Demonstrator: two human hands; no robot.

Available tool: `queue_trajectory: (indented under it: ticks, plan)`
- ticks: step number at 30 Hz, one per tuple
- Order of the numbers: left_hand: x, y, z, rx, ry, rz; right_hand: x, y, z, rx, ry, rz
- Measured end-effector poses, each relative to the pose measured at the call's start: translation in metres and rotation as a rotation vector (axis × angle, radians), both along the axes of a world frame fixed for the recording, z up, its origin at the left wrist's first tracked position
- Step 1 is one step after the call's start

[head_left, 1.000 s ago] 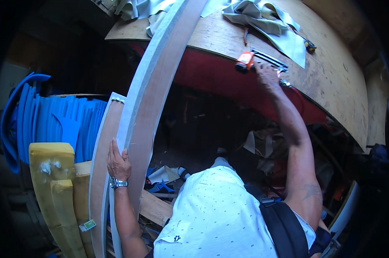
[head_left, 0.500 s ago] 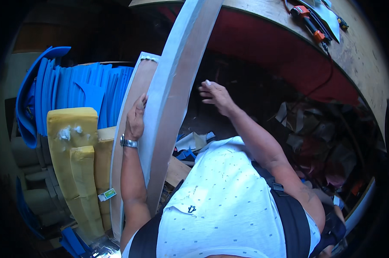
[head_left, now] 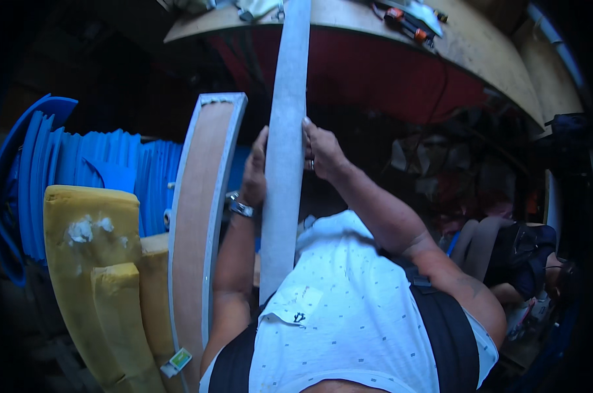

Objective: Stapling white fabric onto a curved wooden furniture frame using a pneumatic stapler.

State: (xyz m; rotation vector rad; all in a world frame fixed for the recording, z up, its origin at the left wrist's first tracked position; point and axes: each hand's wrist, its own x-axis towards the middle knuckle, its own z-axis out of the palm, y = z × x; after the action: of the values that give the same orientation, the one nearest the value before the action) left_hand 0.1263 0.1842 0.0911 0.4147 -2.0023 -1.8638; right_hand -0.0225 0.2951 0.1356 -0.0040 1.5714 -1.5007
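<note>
Long grey board [head_left: 287,131], held upright on its length between my two hands

Item one: the board stood in the middle, running from near my chest to the far side, its narrow grey face turned up to me. Its far end passed beyond view over the bench; whether it touched there, I could not tell.

Left hand [head_left: 254,171]: mine, set against the board's left side, fingers extended along it, holding it from that side. A metal watch [head_left: 240,207] circled the wrist.

Right hand [head_left: 324,152]: mine, grasping the board's right side, thumb at the edge, a ring [head_left: 311,165] on one finger. How far the fingers reached underneath, I could not tell.

Left of the board: a second board [head_left: 204,164], its pinkish-brown face bordered in grey; a small green-and-white box [head_left: 180,359] near its lower end; yellow foam pieces [head_left: 90,275], the largest bearing white tufts; beyond them, a row of blue sheets [head_left: 106,170].

Far side: a wooden bench [head_left: 480,65] with an orange-and-black tool [head_left: 407,26] lying on it, right of the board.

Right, near: another person [head_left: 525,255], in dark clothing.

Nearest: my white shirt [head_left: 349,301], finely patterned, under black straps [head_left: 450,327].
</note>
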Motion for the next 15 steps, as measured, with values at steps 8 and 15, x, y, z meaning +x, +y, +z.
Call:
queue_trajectory:
  ticks: [8,15]
  plan:
    - [0.053,0.0,0.025,0.12,0.089,-0.048,0.063,-0.017,0.024,0.032,0.174,-0.058]
    - [0.09,-0.035,-0.046,0.514,0.092,-0.07,0.067,-0.053,-0.016,-0.045,0.268,-0.112]
